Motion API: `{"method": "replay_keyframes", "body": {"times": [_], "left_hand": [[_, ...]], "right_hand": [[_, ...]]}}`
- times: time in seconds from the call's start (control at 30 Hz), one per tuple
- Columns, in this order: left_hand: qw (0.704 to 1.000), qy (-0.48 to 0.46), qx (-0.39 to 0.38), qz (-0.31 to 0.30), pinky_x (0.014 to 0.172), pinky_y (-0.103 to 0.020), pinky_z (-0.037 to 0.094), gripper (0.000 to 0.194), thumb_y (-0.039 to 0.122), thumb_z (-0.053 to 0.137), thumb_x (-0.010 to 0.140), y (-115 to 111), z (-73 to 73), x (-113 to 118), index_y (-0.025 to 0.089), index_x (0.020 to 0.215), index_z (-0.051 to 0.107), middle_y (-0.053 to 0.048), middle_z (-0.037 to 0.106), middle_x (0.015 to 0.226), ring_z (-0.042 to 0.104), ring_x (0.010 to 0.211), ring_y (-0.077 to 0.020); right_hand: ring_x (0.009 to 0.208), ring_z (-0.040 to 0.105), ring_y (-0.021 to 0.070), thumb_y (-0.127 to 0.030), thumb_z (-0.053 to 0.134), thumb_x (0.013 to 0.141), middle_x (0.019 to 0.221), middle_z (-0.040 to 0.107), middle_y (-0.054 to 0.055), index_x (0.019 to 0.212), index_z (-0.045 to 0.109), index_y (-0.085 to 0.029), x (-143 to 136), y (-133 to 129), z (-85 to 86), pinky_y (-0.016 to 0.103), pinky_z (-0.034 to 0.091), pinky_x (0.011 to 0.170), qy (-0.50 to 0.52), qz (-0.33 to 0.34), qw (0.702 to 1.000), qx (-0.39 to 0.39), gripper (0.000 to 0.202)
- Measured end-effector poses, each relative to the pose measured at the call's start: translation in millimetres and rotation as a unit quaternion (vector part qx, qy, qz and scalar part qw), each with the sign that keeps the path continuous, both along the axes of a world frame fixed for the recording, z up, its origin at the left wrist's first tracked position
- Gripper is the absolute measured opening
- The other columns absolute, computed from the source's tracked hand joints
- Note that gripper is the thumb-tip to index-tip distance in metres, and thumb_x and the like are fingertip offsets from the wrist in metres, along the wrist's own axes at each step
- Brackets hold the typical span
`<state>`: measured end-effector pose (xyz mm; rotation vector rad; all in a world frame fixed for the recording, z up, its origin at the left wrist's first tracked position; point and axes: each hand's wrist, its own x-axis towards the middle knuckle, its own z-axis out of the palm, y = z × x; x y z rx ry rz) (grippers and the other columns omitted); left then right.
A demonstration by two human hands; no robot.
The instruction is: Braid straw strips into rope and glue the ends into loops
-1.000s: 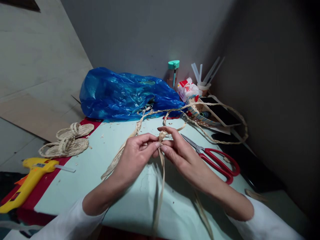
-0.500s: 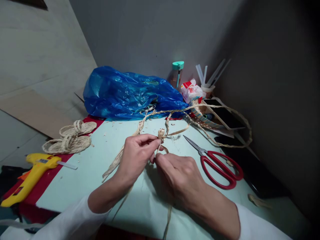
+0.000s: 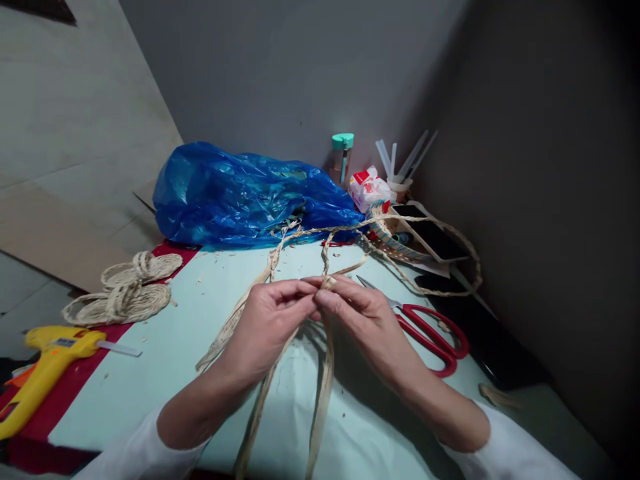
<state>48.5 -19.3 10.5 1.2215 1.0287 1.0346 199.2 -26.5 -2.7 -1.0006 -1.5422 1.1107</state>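
Note:
Pale dried-fibre strands (image 3: 323,387) hang from between my hands toward the table's front edge. My left hand (image 3: 273,320) pinches the fibre at the end of a braided cord. Meeting it fingertip to fingertip, my right hand (image 3: 363,317) is closed on the same spot; the knot or fold there is mostly hidden. From it the braided fibre cord (image 3: 325,250) runs back and loops out to the right. Loose flat fibre (image 3: 220,333) lies left of my left hand. Red-handled scissors (image 3: 437,333) lie open, partly behind my right hand.
A yellow glue gun (image 3: 55,360) and a pair of small woven sandals (image 3: 130,287) lie at the left. A blue plastic bag (image 3: 240,193) fills the back. At the right are a basket (image 3: 390,233), a phone (image 3: 430,233) and a dark flat object (image 3: 505,340).
My right hand has risen from below to meet my left fingertips at the fibre. Two strands now hang down below the hands. The view has shifted slightly.

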Motion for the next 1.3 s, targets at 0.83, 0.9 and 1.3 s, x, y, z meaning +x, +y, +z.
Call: {"method": "replay_keyframes", "body": {"times": [0.83, 0.9, 1.3], "left_hand": [[0.997, 0.06, 0.037, 0.029, 0.066, -0.024, 0.047, 0.024, 0.022, 0.061, 0.084, -1, -3.2, -3, 0.02, 0.108, 0.058, 0.004, 0.064, 0.071, 0.063, 0.069, -0.0128], [0.993, 0.101, 0.056, 0.016, 0.067, -0.024, 0.045, 0.022, 0.023, 0.057, 0.088, -1, -3.5, -5, 0.022, 0.11, 0.055, 0.004, 0.065, 0.072, 0.063, 0.07, -0.0129], [0.805, 0.384, 0.45, 0.051, 0.062, -0.028, 0.044, 0.019, 0.011, 0.051, 0.091, -9, -17.4, -2, 0.011, 0.082, 0.068, -0.005, 0.063, 0.07, 0.058, 0.063, -0.0153]], "right_hand": [[0.053, 0.036, 0.0085, -0.034, 0.049, 0.096, 0.066, 0.044, -0.004, 0.083, 0.057, -0.019, -3, -3, -6.8, 0.022, 0.03, 0.048, -0.032, 0.006, 0.996, -0.088, 0.022], [0.054, 0.037, 0.0091, -0.033, 0.051, 0.095, 0.064, 0.047, -0.004, 0.076, 0.059, -0.018, -3, -2, -6.4, 0.023, 0.029, 0.05, -0.058, -0.014, 0.997, -0.056, 0.025], [0.063, 0.052, 0.0121, -0.032, 0.056, 0.092, 0.068, 0.061, -0.001, 0.073, 0.061, -0.017, 1, 1, -12.1, 0.025, 0.04, 0.062, -0.024, -0.094, 0.995, -0.02, 0.025]]}}
